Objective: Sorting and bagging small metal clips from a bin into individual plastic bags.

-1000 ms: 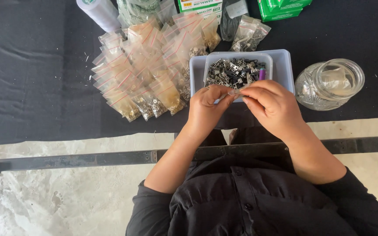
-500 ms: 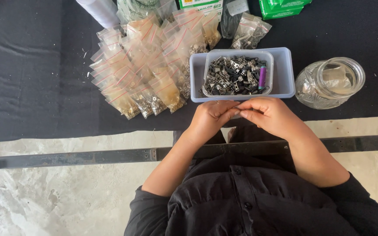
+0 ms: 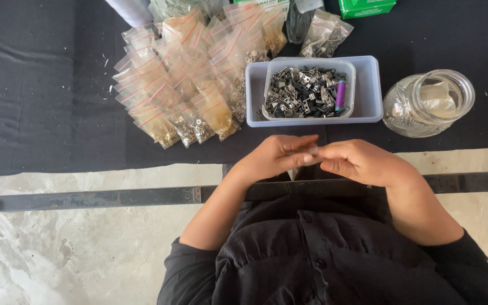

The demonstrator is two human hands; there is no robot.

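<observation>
My left hand [image 3: 272, 158] and my right hand [image 3: 362, 164] meet fingertip to fingertip just in front of my chest, at the near edge of the black cloth [image 3: 40, 85]. A tiny pale piece [image 3: 312, 150] is pinched between them, too small to identify. Just beyond the hands stands a clear plastic tray [image 3: 370, 85]. Inside it sits a smaller tub [image 3: 268, 85] filled with several small dark metal parts [image 3: 300, 93] and one purple cylinder [image 3: 340, 94].
Several small zip bags [image 3: 182, 85] of metal bits lie fanned out left of the tray. A glass jar [image 3: 430, 101] lies on its side to the right. A green box [image 3: 365, 7] sits at the far edge. A dark metal bar [image 3: 114, 197] runs across the concrete floor.
Both hands have drawn back from over the tray toward my body and now stay joined at the cloth's near edge.
</observation>
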